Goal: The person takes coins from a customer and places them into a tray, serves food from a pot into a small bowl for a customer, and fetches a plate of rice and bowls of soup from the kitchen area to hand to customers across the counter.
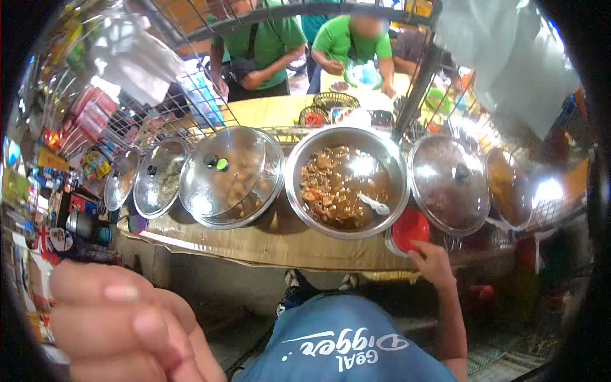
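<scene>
My right hand [434,262] pinches the near edge of a round red dish [410,229], with a pale rim showing under it. The dish lies at the table's near side, between a steel pot [294,191] and a lidded pot [450,188]. Brown stew [331,191] with meat pieces fills the uncovered pot, and a white ladle [374,204] rests in it. Close to the camera at lower left, my left hand [127,318] is raised with curled fingers and the thumb pressed against them. Whether it holds anything is hidden.
Several glass-lidded pots, including one with a green-marked knob [221,165], line the wooden table [254,248]. Wire grating [210,105] and hanging plastic bags [509,57] frame the stall. Two people in green shirts [270,48] are across the counter, near baskets [336,100].
</scene>
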